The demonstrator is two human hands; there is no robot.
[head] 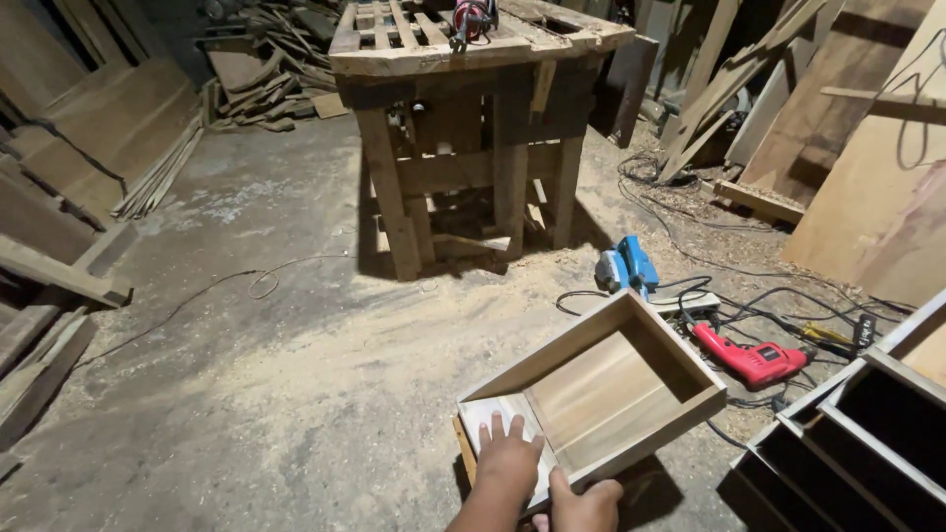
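An open wooden drawer box [601, 379] sits on the sawdust-covered floor, tilted toward me. My left hand [506, 458] lies flat with fingers spread on the pale board at the box's near end. My right hand [581, 504] grips the box's near lower corner, fingers curled round the edge.
A rough wooden workbench [473, 128] stands ahead with a red tool on top. A blue power planer [628, 266], a red drill [754, 360] and tangled cables lie to the right. A dark wooden cabinet frame [867, 443] is at right; planks lean along both walls.
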